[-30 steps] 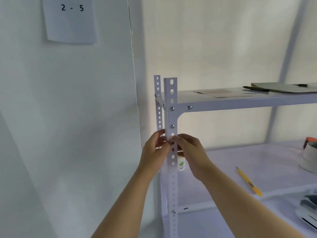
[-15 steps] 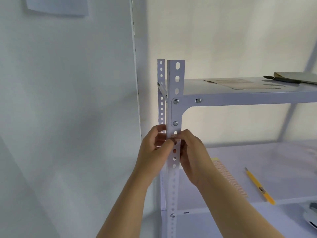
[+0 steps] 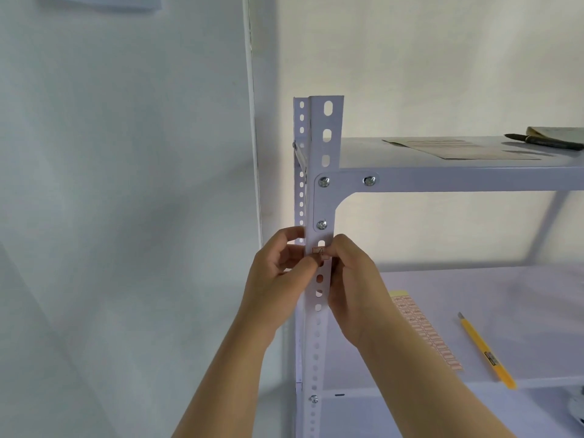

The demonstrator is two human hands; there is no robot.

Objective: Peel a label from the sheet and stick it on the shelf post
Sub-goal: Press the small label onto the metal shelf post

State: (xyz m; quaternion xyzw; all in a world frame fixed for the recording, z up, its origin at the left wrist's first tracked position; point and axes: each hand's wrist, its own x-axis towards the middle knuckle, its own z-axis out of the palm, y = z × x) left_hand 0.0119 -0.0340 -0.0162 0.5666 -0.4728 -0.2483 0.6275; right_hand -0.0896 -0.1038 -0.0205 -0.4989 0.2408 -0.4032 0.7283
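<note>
White perforated shelf post (image 3: pixel 319 311) carries small red-printed label (image 3: pixel 320 251) on front face, just below corner bolt. Left hand (image 3: pixel 279 279) and right hand (image 3: pixel 350 286) flank post, fingers closed in on label edges, apparently pressing it flat so adhesive takes. Label sheet (image 3: pixel 423 330) lies on lower shelf (image 3: pixel 505 298), near yellow cutter (image 3: pixel 486 349).
</note>
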